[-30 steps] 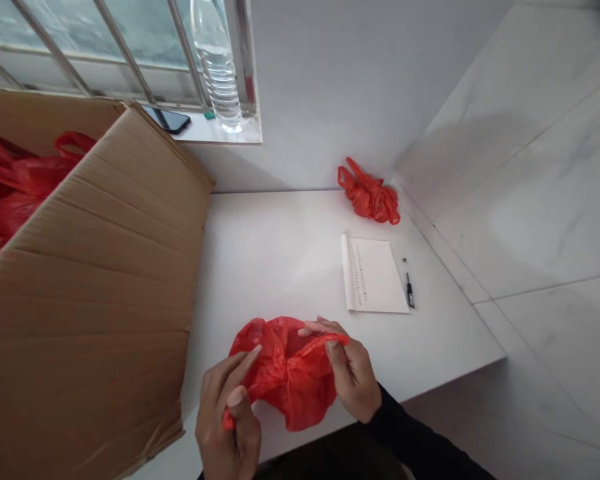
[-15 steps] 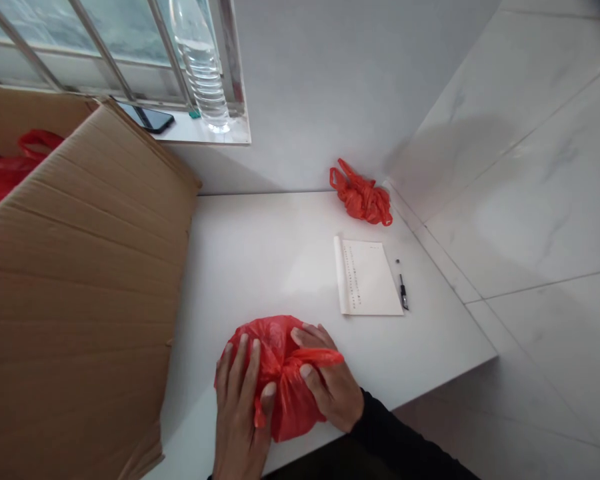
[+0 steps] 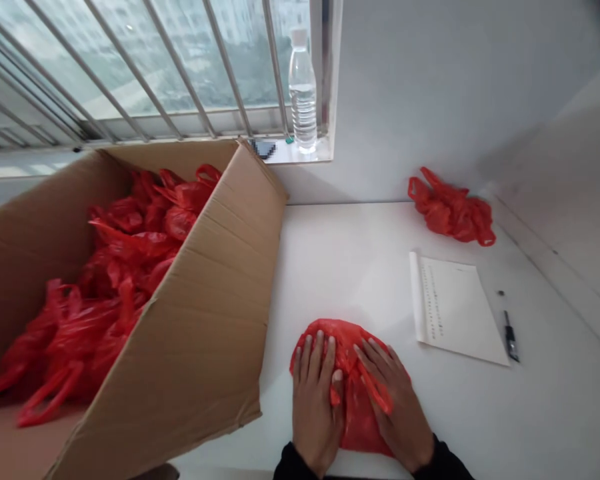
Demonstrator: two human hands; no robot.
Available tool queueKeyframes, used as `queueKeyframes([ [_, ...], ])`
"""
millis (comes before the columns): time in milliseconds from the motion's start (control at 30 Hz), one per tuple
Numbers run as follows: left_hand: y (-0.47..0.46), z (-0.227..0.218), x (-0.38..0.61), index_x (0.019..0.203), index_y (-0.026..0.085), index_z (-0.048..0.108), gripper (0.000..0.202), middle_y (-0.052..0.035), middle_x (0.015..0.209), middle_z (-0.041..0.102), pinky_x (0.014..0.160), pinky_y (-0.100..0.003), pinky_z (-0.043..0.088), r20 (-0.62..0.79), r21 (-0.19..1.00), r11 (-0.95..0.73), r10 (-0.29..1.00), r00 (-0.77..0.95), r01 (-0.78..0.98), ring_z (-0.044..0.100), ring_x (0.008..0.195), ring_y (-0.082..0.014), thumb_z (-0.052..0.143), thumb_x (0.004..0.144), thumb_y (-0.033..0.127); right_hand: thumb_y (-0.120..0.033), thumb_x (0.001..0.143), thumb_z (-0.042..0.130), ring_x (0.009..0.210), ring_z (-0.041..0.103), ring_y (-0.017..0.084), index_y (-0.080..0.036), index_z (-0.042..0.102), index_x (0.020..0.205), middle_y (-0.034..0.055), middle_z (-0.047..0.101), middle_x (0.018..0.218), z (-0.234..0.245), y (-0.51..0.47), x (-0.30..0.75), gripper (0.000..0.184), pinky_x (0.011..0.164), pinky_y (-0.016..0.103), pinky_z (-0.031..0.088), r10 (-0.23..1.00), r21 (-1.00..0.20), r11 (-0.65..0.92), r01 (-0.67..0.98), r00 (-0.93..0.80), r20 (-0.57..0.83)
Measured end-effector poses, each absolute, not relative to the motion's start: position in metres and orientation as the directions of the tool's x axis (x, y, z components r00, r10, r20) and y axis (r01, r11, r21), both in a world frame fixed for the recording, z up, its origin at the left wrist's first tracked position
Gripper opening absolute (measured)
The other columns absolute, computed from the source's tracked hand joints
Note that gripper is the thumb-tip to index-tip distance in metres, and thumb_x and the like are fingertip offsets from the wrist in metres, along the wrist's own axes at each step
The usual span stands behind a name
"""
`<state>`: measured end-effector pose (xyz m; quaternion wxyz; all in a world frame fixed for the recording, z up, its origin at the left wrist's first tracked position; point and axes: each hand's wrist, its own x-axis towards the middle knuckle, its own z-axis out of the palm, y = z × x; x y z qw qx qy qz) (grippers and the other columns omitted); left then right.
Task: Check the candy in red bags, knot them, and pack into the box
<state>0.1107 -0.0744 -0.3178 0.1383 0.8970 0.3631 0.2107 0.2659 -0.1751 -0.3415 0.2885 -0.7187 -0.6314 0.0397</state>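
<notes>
A crumpled red plastic bag (image 3: 351, 347) lies on the white table (image 3: 365, 267) near its front edge. My left hand (image 3: 315, 400) lies flat on the bag's left side with its fingers stretched out. My right hand (image 3: 395, 403) presses flat on the bag's right side, fingers spread, and a twisted strip of the bag runs across them. Both hands push the bag down against the table.
A big open cardboard box (image 3: 200, 300) full of red plastic bags (image 3: 115, 267) stands at the left. Another crumpled red bag (image 3: 453, 210) lies at the back right, with a paper pad (image 3: 453, 307) and a pen (image 3: 510, 333) nearby. A water bottle (image 3: 303, 93) stands on the window sill.
Both hands went from gripping and gathering the bag to lying flat on it, and the bag is squashed lower. The camera turned left, bringing the box's inside into view.
</notes>
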Motion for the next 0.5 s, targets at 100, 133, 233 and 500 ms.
queueKeyframes([
  [100,-0.073,-0.311,0.102,0.158,0.023,0.035,0.054,-0.0045,0.165,0.038,0.12,-0.048,0.035,0.289,0.431,-0.683,0.724,0.627,0.59,0.023,0.156,-0.023,0.04,0.105,0.017,-0.024,0.103,0.037,0.151,0.034,0.026,-0.024,0.026,0.162,0.0054,0.043,0.162,-0.342,-0.178,0.266,0.06,0.122,0.056,0.029,0.922,-0.495,-0.042,0.868,0.224,0.315],
  [133,-0.073,-0.307,0.099,0.157,0.023,0.036,0.053,-0.0048,0.164,0.041,0.12,-0.049,0.034,0.293,0.438,-0.681,0.726,0.623,0.587,0.025,0.155,-0.0232,0.039,0.105,0.017,-0.023,0.103,0.037,0.15,0.037,0.026,-0.025,0.024,0.162,0.0055,0.044,0.161,-0.342,-0.18,0.266,0.06,0.121,0.057,0.029,0.919,-0.51,-0.044,0.859,0.234,0.316],
  [233,-0.072,-0.293,0.091,0.151,0.02,0.046,0.048,-0.0069,0.153,0.055,0.119,-0.049,0.036,0.297,0.445,-0.658,0.749,0.592,0.608,0.039,0.147,-0.0252,0.038,0.104,0.018,-0.022,0.104,0.036,0.147,0.043,0.028,-0.028,0.021,0.163,0.0063,0.045,0.16,-0.343,-0.188,0.271,0.062,0.121,0.064,0.029,0.912,-0.55,-0.058,0.833,0.268,0.31],
  [500,-0.063,-0.274,0.095,0.078,0.022,0.068,0.046,-0.0063,0.08,0.069,0.08,-0.044,0.052,0.219,0.479,-0.426,0.905,0.366,0.767,0.064,0.08,-0.025,0.029,0.104,0.018,-0.024,0.105,0.036,0.139,0.054,0.028,-0.035,0.028,0.161,0.0017,0.054,0.153,-0.365,-0.188,0.277,0.058,0.124,0.065,0.027,0.898,-0.584,-0.061,0.81,0.299,0.321],
])
